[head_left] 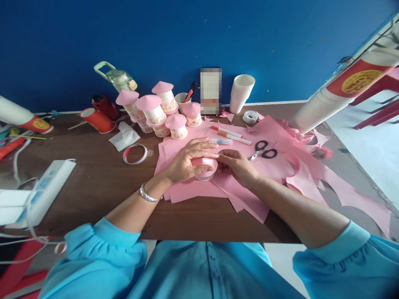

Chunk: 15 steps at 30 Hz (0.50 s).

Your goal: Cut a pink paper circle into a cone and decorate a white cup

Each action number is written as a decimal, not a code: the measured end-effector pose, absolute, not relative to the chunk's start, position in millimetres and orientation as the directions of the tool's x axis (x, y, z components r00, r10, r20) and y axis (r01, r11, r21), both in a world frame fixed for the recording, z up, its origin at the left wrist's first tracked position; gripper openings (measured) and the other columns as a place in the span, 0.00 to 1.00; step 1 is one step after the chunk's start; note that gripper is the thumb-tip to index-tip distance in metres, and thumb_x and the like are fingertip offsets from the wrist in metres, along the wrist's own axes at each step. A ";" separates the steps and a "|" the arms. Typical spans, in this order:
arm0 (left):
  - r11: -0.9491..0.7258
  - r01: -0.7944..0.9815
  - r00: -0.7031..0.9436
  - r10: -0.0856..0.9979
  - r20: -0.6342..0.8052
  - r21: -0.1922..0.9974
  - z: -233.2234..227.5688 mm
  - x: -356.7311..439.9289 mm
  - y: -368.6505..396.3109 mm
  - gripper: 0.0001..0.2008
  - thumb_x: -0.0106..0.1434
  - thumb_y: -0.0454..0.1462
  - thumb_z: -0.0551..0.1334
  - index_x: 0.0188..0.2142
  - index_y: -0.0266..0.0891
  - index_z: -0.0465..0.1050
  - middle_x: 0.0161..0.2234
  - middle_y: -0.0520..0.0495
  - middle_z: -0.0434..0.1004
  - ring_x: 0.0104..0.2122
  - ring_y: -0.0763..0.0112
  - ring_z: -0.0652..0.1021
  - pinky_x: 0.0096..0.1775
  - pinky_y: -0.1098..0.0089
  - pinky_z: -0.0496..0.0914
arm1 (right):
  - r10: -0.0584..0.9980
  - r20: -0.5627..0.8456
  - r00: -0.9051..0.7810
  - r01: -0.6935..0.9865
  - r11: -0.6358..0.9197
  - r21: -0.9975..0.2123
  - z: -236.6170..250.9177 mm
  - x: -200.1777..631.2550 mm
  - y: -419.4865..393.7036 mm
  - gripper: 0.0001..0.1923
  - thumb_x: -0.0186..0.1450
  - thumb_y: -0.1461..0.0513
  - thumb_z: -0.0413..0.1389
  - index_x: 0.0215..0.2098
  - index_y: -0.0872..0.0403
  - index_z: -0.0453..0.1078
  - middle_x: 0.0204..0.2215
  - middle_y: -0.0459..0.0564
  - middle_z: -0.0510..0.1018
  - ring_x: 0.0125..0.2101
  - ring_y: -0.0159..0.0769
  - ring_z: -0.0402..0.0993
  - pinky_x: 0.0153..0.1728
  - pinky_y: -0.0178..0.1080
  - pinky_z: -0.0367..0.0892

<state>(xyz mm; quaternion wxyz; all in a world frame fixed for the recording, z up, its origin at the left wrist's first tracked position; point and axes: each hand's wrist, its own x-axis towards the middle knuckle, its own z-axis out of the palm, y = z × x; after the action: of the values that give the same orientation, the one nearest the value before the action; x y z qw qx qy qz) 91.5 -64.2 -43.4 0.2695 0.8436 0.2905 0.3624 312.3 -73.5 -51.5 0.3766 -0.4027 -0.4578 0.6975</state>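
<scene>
Both my hands meet over a small paper cup (205,169) topped with pink paper, low on a spread of pink paper sheets (280,170). My left hand (187,160) curls over the cup's top and left side, a silver bracelet on its wrist. My right hand (235,162) pinches the cup's right edge. Black-handled scissors (263,150) lie just right of my right hand. Two markers (230,135) and a glue stick (220,141) lie just beyond my hands.
Several finished pink-roofed cups (162,110) cluster at the back. A stack of white cups (241,93), a tape roll (250,116), a double-sided tape ring (135,154), red cups (97,119), a water bottle (116,77) and a power strip (46,187) sit on the brown table (93,178).
</scene>
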 end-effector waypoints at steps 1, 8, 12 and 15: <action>-0.677 0.296 0.569 0.692 0.444 0.674 -43.2 91.7 -63.6 0.18 0.65 0.46 0.72 0.54 0.50 0.83 0.61 0.44 0.80 0.69 0.53 0.69 0.68 0.46 0.66 | 0.895 -0.212 -0.391 -0.155 -0.292 -0.944 -51.7 312.3 -73.4 0.25 0.55 0.44 0.71 0.22 0.53 0.69 0.19 0.44 0.73 0.22 0.30 0.66 0.27 0.37 0.59; -0.643 0.295 0.575 0.710 0.405 0.707 -39.8 91.9 -63.9 0.18 0.64 0.46 0.73 0.52 0.48 0.84 0.59 0.43 0.81 0.69 0.50 0.68 0.69 0.44 0.64 | 0.913 -0.214 -0.349 -0.170 -0.286 -0.943 -52.0 312.7 -73.3 0.25 0.55 0.44 0.71 0.23 0.53 0.69 0.19 0.43 0.72 0.21 0.29 0.66 0.27 0.36 0.57; -0.646 0.292 0.578 0.707 0.408 0.706 -42.2 91.4 -63.3 0.17 0.64 0.46 0.72 0.52 0.48 0.84 0.60 0.43 0.80 0.70 0.50 0.68 0.69 0.43 0.64 | 0.920 -0.200 -0.338 -0.186 -0.274 -0.944 -51.6 312.1 -73.5 0.26 0.55 0.44 0.71 0.22 0.53 0.69 0.19 0.43 0.71 0.22 0.29 0.66 0.26 0.36 0.57; -0.670 0.275 0.579 0.688 0.437 0.690 -43.7 90.8 -62.9 0.22 0.65 0.47 0.72 0.58 0.50 0.80 0.64 0.43 0.77 0.70 0.52 0.67 0.70 0.45 0.62 | 0.926 -0.181 -0.331 -0.215 -0.260 -0.941 -51.3 312.1 -74.0 0.26 0.55 0.44 0.72 0.23 0.53 0.69 0.20 0.43 0.72 0.22 0.29 0.65 0.27 0.36 0.57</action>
<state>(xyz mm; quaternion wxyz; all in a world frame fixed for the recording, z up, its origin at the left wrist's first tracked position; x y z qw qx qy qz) 90.8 -62.9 -43.7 0.2884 0.8405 0.2863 0.3583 312.1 -74.0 -51.3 0.4166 -0.4013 -0.4431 0.6849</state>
